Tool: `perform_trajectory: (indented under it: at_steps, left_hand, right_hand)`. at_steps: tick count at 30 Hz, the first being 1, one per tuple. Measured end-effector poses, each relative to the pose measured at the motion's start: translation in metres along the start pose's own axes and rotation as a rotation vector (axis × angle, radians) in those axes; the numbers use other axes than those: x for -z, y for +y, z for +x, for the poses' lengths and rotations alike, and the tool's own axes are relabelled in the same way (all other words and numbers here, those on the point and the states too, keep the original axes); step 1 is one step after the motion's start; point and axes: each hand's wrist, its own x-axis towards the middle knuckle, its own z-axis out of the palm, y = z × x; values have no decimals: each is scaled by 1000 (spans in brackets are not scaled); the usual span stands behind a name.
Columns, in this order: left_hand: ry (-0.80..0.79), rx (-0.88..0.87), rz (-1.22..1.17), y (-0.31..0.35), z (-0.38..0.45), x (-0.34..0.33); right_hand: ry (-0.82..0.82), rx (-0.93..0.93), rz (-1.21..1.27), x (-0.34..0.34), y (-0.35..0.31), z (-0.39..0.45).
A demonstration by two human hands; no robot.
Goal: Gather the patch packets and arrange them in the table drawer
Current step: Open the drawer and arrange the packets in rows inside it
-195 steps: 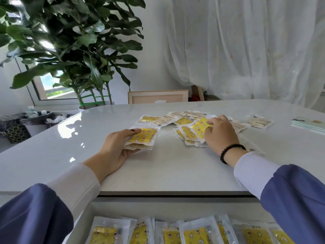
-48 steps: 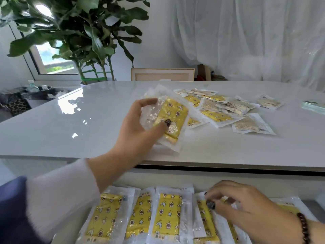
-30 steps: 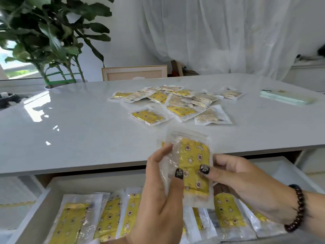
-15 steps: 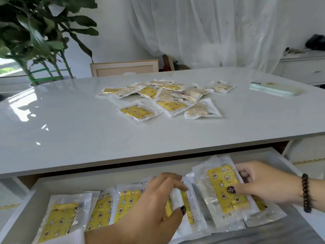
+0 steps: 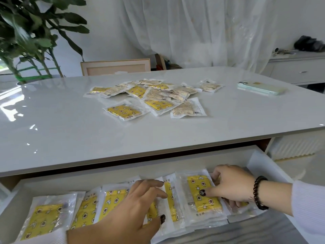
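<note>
No text can be read: the print on the face-down patch packets (image 5: 188, 110) on the surface (image 5: 70, 134) is too small.

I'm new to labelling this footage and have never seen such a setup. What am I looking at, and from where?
There is no machine here: a person wears a camera on the head, looking down at their own two bare hands. The glossy white table carries a loose pile of clear plastic packets with yellow patterned patches and a pale green phone. Below it, the open grey drawer holds a row of the same packets. The left hand rests on that row; the right hand pinches the rightmost top packet.
</note>
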Motion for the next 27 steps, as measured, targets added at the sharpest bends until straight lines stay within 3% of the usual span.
perform_trajectory:
  at_steps: [11,15,20,22,25,27]
  left_hand:
    - [310,-361,-87,22,16,51]
    - [418,-257,-195,26,26,74]
    - [325,-64,-479,40,33,93]
    - [422,9,-566,32,43,107]
    - [567,97,-283,-2,65,128]
    - [570,210,-29,-30,80,138]
  right_hand:
    - [195,201,-253,9,-7,-13]
    - [330,359,-248,19,-33,-32]
    - [390,536,-113,33,-67,-46]
    - [475,599,-39,44,-80,-40]
    - [707,664,-30,61,-92,-8]
    - [812,625,-163,72,-95,27]
